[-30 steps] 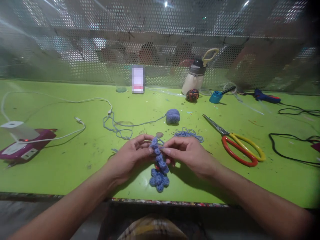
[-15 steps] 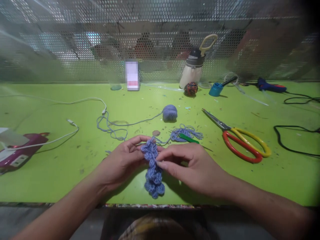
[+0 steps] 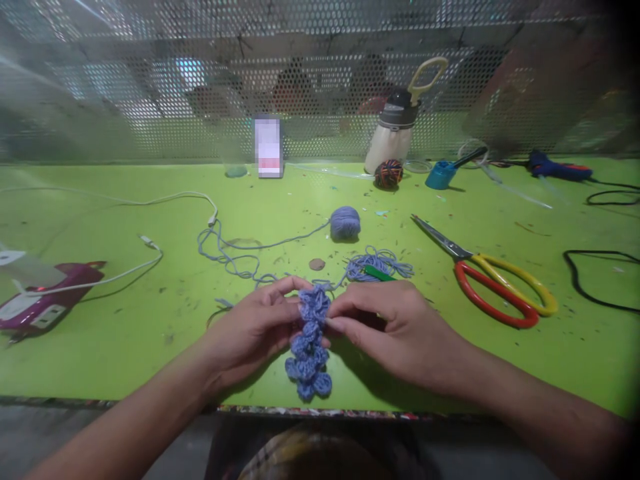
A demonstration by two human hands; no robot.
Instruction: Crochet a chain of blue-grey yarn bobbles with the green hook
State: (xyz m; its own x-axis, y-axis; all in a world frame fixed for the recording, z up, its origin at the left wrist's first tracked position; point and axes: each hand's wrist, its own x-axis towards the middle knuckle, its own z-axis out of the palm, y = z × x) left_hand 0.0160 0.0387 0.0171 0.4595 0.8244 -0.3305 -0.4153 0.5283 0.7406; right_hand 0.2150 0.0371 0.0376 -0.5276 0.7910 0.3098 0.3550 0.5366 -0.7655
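A ruffled strip of blue-violet crochet (image 3: pixel 307 350) hangs lengthwise between my hands, its lower end pointing at the table's front edge. My left hand (image 3: pixel 255 320) grips its upper part from the left, thumb in front and fingers behind. On the other side, the thumb and forefinger of my right hand (image 3: pixel 395 327) pinch at the strip's right edge; what exactly lies between those fingertips is too small to make out. Beyond the strip sit a loose heap of the same yarn (image 3: pixel 383 262), a green-handled tool (image 3: pixel 379 273) partly hidden by my right hand, and a yarn ball (image 3: pixel 345 223).
Large scissors (image 3: pixel 470 257) with red and yellow handles lie at the right. Farther back stand a phone (image 3: pixel 269 148), a bottle (image 3: pixel 393 137), a dark multicoloured yarn ball (image 3: pixel 389 175), a blue pot (image 3: pixel 441 175) and a glue gun (image 3: pixel 557 167). A purple power strip (image 3: pixel 55 297) with white cable is at left.
The crochet strip has turned a little and hangs straighter, and both hands have shifted slightly with it. The whole view has moved a little, so the table things appear farther right.
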